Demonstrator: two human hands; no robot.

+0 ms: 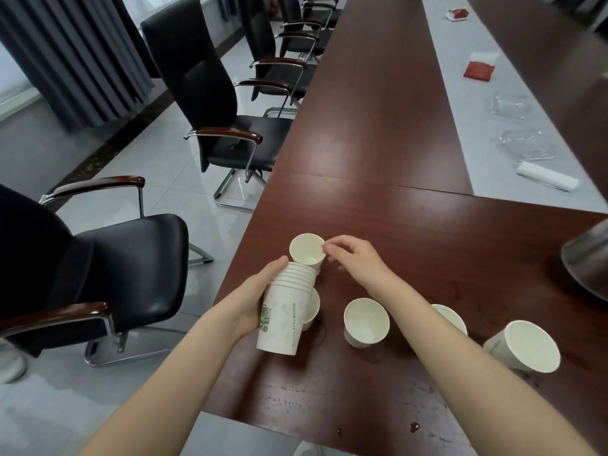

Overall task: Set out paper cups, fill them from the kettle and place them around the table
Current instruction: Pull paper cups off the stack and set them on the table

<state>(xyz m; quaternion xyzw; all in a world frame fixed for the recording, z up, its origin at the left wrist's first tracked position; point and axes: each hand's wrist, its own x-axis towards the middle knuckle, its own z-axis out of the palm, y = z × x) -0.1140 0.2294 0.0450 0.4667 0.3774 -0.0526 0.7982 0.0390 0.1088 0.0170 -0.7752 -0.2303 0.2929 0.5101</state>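
Left hand [260, 296] grips a nested stack of paper cups [283, 320], held tilted above the table [378, 406]. To the right of this grip stand three loose cups [365, 320], one partly hidden by the right forearm. Just beyond the stack's mouth, the right hand [353, 258] pinches the rim of the top cup [307, 250], which sits partly out of the stack. The kettle [589, 258] stands well to the right of both hands, cut off by the frame edge.

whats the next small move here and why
Probably lift the top cup clear of the stack and stand it on the table by the empty cup. The right hand pinches its rim, it sits partly out, and the left hand grips the stack.
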